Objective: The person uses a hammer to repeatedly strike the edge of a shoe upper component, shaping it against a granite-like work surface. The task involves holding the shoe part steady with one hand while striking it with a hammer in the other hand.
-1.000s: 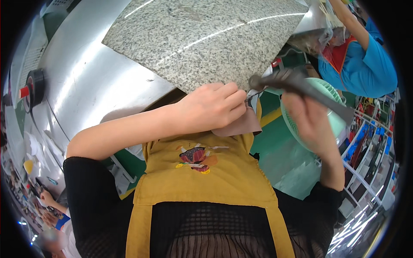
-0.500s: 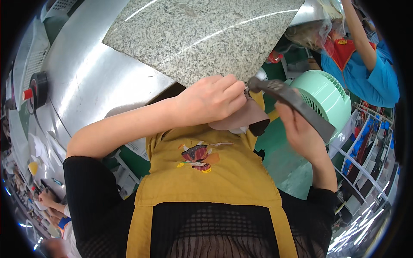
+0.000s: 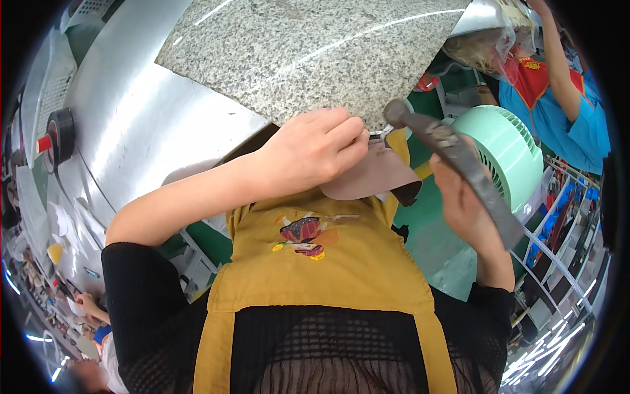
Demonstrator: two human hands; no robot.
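Observation:
My right hand [image 3: 462,200] is closed around a hammer [image 3: 459,154]. Its dark, worn metal head points its round face at the near corner of the granite slab [image 3: 308,59]. My left hand [image 3: 318,148] is closed at that slab's near edge, fingers bent over a dusty-pink sheet piece [image 3: 374,174], leather-like, with a dark underside at its right end. The piece hangs off the edge above my mustard apron [image 3: 321,282]. A small shiny metal strip shows at its top, beside my left fingertips. Between hammer face and piece there is a small gap.
A metal tabletop [image 3: 131,125] lies left of the slab, with a black tape roll [image 3: 60,138] on it. At right stand a mint-green fan [image 3: 502,154] and a wire rack [image 3: 558,243]. A person in blue [image 3: 577,134] works at the far right.
The hammer and my right hand have shifted slightly right. My left hand has drawn back a little, baring more of the pink piece and the metal strip.

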